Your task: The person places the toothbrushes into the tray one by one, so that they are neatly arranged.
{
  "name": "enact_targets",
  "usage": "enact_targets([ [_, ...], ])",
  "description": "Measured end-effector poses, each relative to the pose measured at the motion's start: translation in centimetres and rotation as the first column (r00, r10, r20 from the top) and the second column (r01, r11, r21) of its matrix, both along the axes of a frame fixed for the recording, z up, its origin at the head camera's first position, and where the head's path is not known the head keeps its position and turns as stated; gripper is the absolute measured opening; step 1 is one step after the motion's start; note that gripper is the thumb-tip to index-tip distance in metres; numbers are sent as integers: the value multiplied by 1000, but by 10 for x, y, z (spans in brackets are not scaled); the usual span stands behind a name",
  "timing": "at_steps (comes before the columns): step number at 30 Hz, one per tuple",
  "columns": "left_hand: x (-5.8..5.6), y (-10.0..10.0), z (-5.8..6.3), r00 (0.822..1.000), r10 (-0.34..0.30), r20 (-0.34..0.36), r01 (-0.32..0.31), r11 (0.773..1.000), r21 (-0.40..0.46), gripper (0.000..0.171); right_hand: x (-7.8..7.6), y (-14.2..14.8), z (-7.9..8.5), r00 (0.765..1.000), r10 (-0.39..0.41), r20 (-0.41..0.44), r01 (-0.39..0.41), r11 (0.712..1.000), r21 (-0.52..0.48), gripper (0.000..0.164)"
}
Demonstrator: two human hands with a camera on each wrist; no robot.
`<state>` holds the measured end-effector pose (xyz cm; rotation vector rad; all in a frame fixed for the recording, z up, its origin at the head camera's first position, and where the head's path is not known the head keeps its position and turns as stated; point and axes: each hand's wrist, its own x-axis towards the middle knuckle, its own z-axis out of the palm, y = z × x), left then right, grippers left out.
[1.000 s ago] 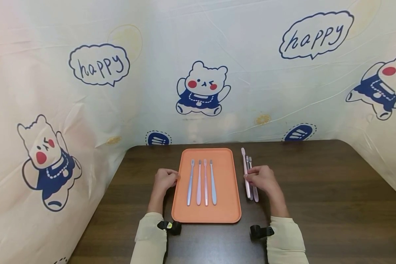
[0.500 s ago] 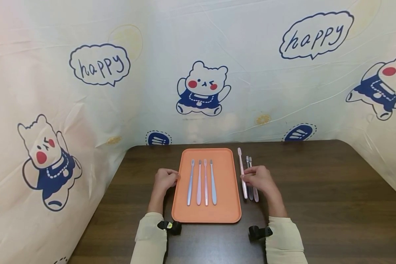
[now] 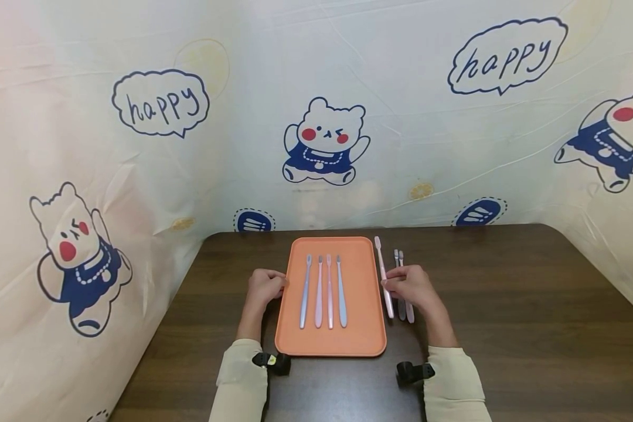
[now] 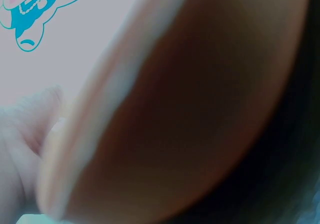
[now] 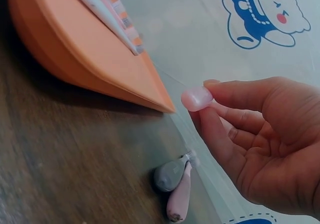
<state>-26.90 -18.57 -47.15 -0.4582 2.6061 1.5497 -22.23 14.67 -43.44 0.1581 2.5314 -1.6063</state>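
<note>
My right hand (image 3: 412,287) pinches a pink toothbrush (image 3: 388,305) between thumb and fingers, just off the right side of an orange tray (image 3: 329,346). In the right wrist view the end of that pink toothbrush's handle points at the camera, and it hangs above the table. At the tray's left rim, my left hand (image 3: 265,286) grips the edge; its fingertips are partly hidden. Several toothbrushes lie side by side on the tray, with a blue toothbrush (image 3: 304,302) leftmost and a light blue toothbrush (image 3: 341,308) rightmost.
Under the right hand, a grey-handled toothbrush (image 5: 169,176) and a pink-handled toothbrush (image 5: 179,198) lie together on the dark wooden table (image 3: 533,316). A printed curtain (image 3: 316,205) stands behind the table's far edge.
The right hand has carried the pink toothbrush leftward, away from the two other toothbrushes and up to the tray's right edge. My left hand has stayed at the tray's left rim.
</note>
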Motion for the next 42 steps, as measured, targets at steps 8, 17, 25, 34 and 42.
enact_targets([
  [8,0,0,0,1000,-8,-12,8,1000,-1,23,-1,-4,-1,1000,7,10,-7,1000,-28,29],
  [17,1,0,0,1000,-6,-24,6,1000,-8,24,-1,-6,-3,1000,12,7,-12,999,-38,28],
  [25,0,1,-1,1000,5,-6,-5,1000,0,25,-2,-11,-5,999,29,-16,-30,995,-92,28],
  [34,1,1,0,1000,7,-17,-7,1000,10,24,-3,-17,-6,999,46,-22,-48,993,-112,29],
  [42,1,1,0,1000,3,-30,-3,1000,6,24,-4,-22,-9,999,32,-14,-33,996,-83,28],
])
